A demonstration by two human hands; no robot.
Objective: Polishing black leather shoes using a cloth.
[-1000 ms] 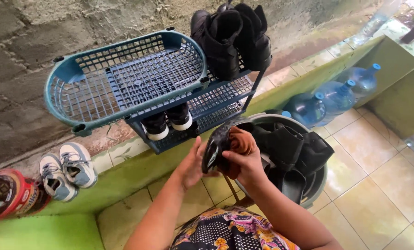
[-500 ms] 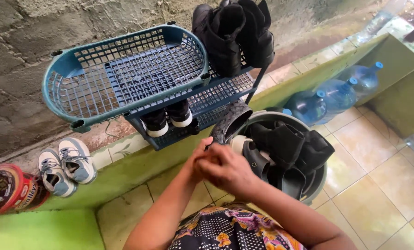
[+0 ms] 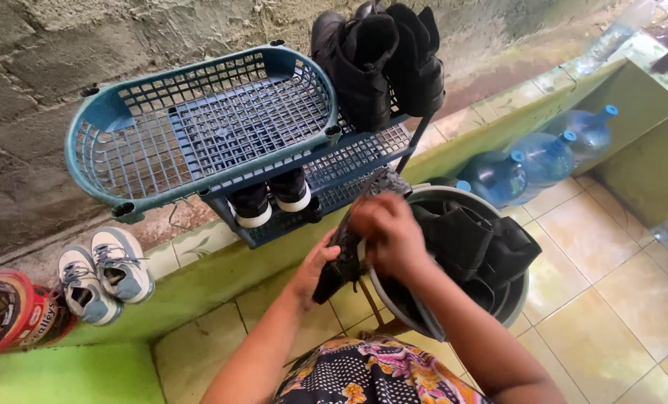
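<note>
Head view, looking down: at nine o'clock a pair of pale grey sneakers (image 3: 106, 273) rests on a green ledge (image 3: 199, 280) below a rough block wall. At eleven o'clock a teal plastic shoe rack (image 3: 199, 127) has its near top basket bare, black boots (image 3: 379, 60) at its far end, and black-and-white shoes (image 3: 270, 198) on the lower shelf. At centre, the left hand (image 3: 317, 269) cups a dark sandal (image 3: 346, 251) from below while the right hand (image 3: 386, 232) pinches its top. At four o'clock a grey basin (image 3: 416, 318) holds more black footwear (image 3: 476, 243), so several pairs look unshelved. Blue water jugs (image 3: 543, 153) stand at two o'clock.
</note>
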